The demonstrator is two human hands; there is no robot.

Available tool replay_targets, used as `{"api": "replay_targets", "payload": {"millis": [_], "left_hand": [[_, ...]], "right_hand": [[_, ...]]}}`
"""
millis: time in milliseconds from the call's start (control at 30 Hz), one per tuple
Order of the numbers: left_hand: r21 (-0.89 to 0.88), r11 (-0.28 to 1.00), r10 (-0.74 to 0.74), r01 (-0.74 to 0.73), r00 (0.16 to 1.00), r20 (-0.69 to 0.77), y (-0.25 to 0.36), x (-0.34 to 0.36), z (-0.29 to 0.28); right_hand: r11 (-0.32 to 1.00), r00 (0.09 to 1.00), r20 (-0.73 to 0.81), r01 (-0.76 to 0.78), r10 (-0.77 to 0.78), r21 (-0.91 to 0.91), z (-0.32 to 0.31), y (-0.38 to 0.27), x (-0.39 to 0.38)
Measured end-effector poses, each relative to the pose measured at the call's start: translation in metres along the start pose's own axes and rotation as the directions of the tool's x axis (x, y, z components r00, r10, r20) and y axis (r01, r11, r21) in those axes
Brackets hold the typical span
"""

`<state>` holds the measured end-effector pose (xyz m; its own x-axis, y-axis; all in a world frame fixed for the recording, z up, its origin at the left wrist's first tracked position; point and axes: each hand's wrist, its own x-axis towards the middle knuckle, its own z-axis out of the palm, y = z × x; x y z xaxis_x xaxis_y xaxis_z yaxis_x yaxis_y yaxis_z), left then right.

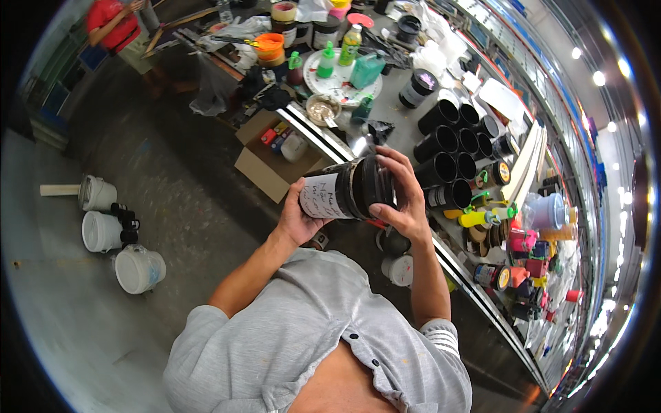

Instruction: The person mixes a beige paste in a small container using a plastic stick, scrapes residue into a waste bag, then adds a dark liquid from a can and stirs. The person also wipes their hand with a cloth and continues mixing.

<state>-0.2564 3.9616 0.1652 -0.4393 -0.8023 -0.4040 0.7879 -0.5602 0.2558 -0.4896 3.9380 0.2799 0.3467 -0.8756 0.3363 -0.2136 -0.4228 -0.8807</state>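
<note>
A black plastic jar (348, 189) with a white handwritten label lies tipped on its side in the air before my chest. My left hand (296, 219) is wrapped round its base end, the thumb along the label's edge. At the other end, my right hand (407, 196) grips the black screw lid (375, 184), fingers over the top and thumb below. The lid sits on the jar; whether it is loose I cannot tell. Beyond the jar, an open cardboard box (258, 165) holds small packages under the bench edge.
The bench (396, 86) runs along the right, crowded with several black empty cups (441, 141), a round white tray (317, 82) of bottles, and an orange paint tub (270, 47). White buckets (138, 268) stand on the floor at left. A person in red (113, 27) stands far left.
</note>
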Motion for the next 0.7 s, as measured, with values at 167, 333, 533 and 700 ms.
{"api": "replay_targets", "payload": {"millis": [167, 333, 533, 700], "left_hand": [[0.0, 0.999, 0.051, -0.051, 0.999, -0.019, 0.025, -0.041, -0.015], [-0.03, 0.991, 0.131, -0.13, 0.99, 0.05, 0.05, -0.091, -0.048], [-0.02, 0.984, 0.179, -0.178, 0.975, 0.128, 0.085, -0.161, -0.068], [-0.079, 0.972, 0.23, -0.22, 0.961, 0.154, 0.104, -0.188, -0.093]], "right_hand": [[0.972, 0.977, 0.184, 0.145, -0.111, -0.184, 0.038, -0.036, 0.016], [0.958, 0.941, 0.305, 0.214, -0.148, -0.192, 0.087, -0.062, 0.028], [0.964, 0.903, 0.36, 0.263, -0.232, -0.039, 0.154, -0.085, 0.028], [0.912, 0.825, 0.437, 0.409, -0.358, -0.025, 0.201, -0.104, 0.038]]}}
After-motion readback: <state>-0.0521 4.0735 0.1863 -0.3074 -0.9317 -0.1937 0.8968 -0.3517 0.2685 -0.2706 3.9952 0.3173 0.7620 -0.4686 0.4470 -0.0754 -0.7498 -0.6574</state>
